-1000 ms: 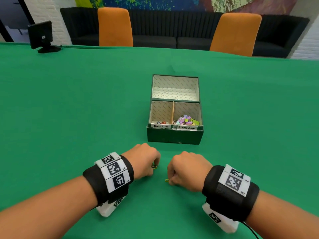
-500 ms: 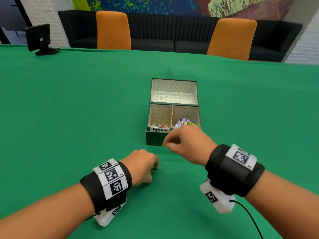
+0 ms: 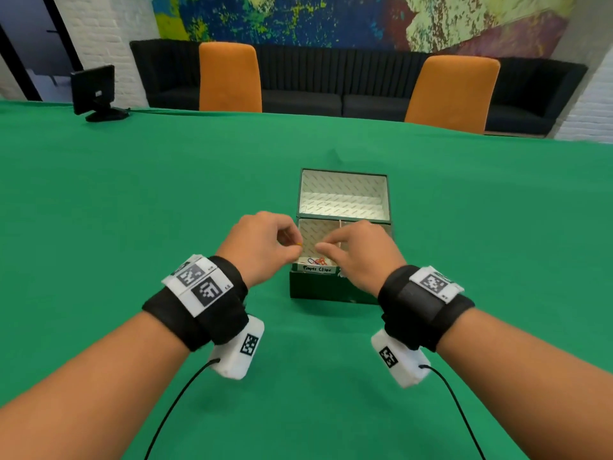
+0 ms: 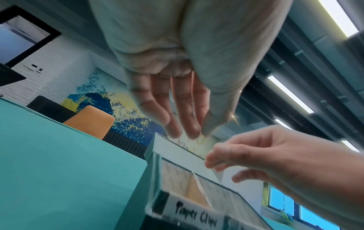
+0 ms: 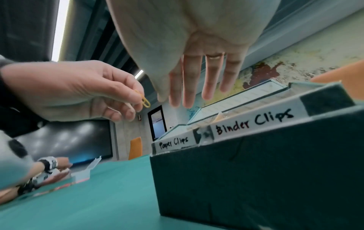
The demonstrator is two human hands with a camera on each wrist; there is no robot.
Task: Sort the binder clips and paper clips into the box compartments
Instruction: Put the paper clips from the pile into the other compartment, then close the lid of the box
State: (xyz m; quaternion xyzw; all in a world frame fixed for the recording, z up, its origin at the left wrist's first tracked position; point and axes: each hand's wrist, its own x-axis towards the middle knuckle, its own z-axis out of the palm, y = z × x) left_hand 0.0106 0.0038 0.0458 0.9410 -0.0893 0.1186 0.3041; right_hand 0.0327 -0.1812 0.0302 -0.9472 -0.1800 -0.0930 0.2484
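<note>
A dark green box (image 3: 331,290) stands mid-table with its lid open. Its front labels read "Paper Clips" (image 5: 173,143) and "Binder Clips" (image 5: 254,123). Several coloured paper clips (image 3: 316,261) lie in the left compartment. My left hand (image 3: 297,247) hovers at the box's left edge and pinches a yellow paper clip (image 5: 145,102) between thumb and fingertips; the left wrist view shows this paper clip (image 4: 201,140) too. My right hand (image 3: 351,254) hovers over the box with straight fingers (image 5: 189,87) and holds nothing. It hides the binder clip compartment in the head view.
The green table (image 3: 132,210) spreads wide around the box. A small black monitor (image 3: 96,91) stands at the far left, with two orange chairs (image 3: 229,78) behind the table. In the right wrist view another person's hand (image 5: 49,165) rests by a small open case (image 5: 86,172).
Both hands rose from the table to the box. The right hand carried a yellow clip to the box and now holds nothing. The left hand lifted its clip along.
</note>
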